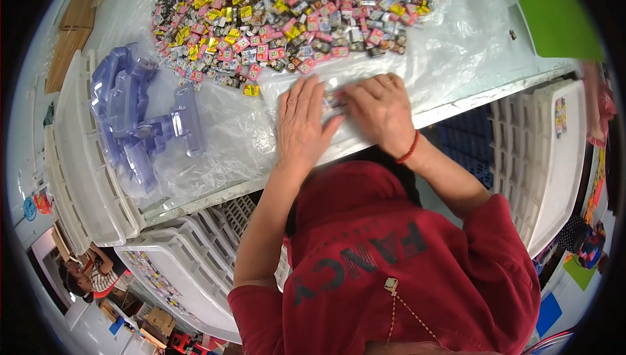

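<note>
One white worktable (521, 61), mostly covered by a clear plastic sheet (241, 130). On its far side, a broad heap of small wrapped packets (280, 22) in pink, yellow, brown and black. To the left, a jumble of clear bluish-purple plastic trays (124, 100). Near the front edge, close together but slightly apart: left hand (300, 120) flat, thumb out; right hand (385, 110) curled. Between them, a few tiny pieces (331, 99), too blurred to tell whether gripped. Probably best to steady with the left, pinch lightly with the right, and avoid dragging up the sheet.
</note>
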`<state>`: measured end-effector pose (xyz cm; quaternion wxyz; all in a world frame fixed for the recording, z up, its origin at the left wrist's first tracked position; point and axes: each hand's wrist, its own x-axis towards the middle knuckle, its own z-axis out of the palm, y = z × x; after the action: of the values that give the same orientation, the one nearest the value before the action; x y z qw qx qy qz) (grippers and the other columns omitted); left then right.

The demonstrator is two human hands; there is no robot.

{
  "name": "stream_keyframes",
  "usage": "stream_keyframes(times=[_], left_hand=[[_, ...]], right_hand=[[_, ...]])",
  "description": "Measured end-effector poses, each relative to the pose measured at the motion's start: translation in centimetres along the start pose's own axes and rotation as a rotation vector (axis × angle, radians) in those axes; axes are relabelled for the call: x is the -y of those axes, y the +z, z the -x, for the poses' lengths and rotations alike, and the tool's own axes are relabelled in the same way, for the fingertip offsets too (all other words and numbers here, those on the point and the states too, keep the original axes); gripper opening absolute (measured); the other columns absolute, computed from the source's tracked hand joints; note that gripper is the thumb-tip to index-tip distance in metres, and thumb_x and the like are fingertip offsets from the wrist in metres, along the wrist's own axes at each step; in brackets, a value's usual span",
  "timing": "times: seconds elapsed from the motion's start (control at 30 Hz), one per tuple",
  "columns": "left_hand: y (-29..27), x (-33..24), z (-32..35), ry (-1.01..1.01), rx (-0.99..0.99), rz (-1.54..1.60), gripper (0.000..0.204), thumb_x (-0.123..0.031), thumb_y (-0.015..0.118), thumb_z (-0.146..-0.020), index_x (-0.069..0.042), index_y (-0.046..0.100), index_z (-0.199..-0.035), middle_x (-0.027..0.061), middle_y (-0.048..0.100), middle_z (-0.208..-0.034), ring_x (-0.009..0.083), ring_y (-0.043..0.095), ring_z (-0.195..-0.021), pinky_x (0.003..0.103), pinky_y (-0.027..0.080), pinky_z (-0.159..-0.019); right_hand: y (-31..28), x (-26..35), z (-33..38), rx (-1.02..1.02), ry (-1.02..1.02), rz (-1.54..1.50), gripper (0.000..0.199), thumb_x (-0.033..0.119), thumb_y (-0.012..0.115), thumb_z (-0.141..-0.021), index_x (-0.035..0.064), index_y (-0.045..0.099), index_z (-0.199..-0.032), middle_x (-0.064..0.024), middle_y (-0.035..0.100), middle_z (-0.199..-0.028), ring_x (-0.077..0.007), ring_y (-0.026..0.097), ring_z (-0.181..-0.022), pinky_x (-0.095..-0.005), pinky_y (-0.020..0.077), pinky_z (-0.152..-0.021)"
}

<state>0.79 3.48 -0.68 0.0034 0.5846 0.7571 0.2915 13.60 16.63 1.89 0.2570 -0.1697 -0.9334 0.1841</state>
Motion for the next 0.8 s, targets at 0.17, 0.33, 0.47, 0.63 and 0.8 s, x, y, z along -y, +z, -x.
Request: stream_keyframes(times=[0.17, 0.33, 0.47, 0.63, 0.8], left_hand=[[-0.1, -0.1, -0.1, -0.001, 0.012, 0.025, 0.064, -0.021, 0.077, -0.072, 0.003, 0.049, -0.124, 0.0179, 0.049, -0.133, 0.0365, 0.045, -0.124, 0.046, 0.036, -0.101], [0.0, -0.2, 0.0, 0.008, -0.003, 0.041, 0.063, -0.019, 0.076, -0.072, 0.002, 0.049, -0.124, 0.0183, 0.049, -0.133, 0.0391, 0.045, -0.122, 0.047, 0.037, -0.099], [0.0, -0.1, -0.2, 0.026, 0.032, 0.019, 0.061, -0.017, 0.076, -0.072, 0.001, 0.051, -0.123, 0.0176, 0.048, -0.133, 0.0390, 0.045, -0.122, 0.046, 0.038, -0.099], [-0.3, -0.2, -0.5, 0.028, 0.035, -0.010, 0.060, -0.017, 0.076, -0.071, 0.001, 0.051, -0.123, 0.0177, 0.048, -0.132, 0.0388, 0.045, -0.121, 0.046, 0.038, -0.098], [-0.7, -0.4, -0.4, 0.023, 0.151, -0.065, 0.067, -0.028, 0.076, -0.072, 0.002, 0.050, -0.126, 0.0161, 0.044, -0.137, 0.0360, 0.038, -0.129, 0.049, 0.033, -0.103]], right_hand=[[0.2, -0.1, 0.5, 0.001, -0.070, 0.094, 0.025, 0.007, 0.068, -0.073, 0.0056, 0.068, -0.098, -0.0062, 0.063, -0.088, -0.0250, 0.057, -0.084, -0.0368, 0.0423, -0.083], [0.8, 0.1, 0.9, -0.007, 0.068, -0.019, 0.029, 0.008, 0.065, -0.073, 0.0039, 0.067, -0.102, -0.0067, 0.061, -0.090, -0.0243, 0.056, -0.088, -0.0379, 0.0422, -0.083], [0.9, 0.1, 1.4, -0.057, -0.009, 0.069, 0.033, 0.008, 0.064, -0.074, 0.0025, 0.065, -0.106, -0.0081, 0.060, -0.094, -0.0256, 0.056, -0.088, -0.0382, 0.0421, -0.082], [0.6, 0.5, 1.3, -0.014, -0.011, 0.096, 0.033, 0.008, 0.064, -0.074, 0.0014, 0.065, -0.107, -0.0093, 0.059, -0.096, -0.0259, 0.055, -0.089, -0.0383, 0.0419, -0.083], [0.3, 0.4, 1.9, -0.042, -0.011, 0.029, 0.034, 0.015, 0.067, -0.080, -0.0001, 0.063, -0.109, -0.0111, 0.059, -0.103, -0.0288, 0.055, -0.098, -0.0413, 0.0407, -0.088]])
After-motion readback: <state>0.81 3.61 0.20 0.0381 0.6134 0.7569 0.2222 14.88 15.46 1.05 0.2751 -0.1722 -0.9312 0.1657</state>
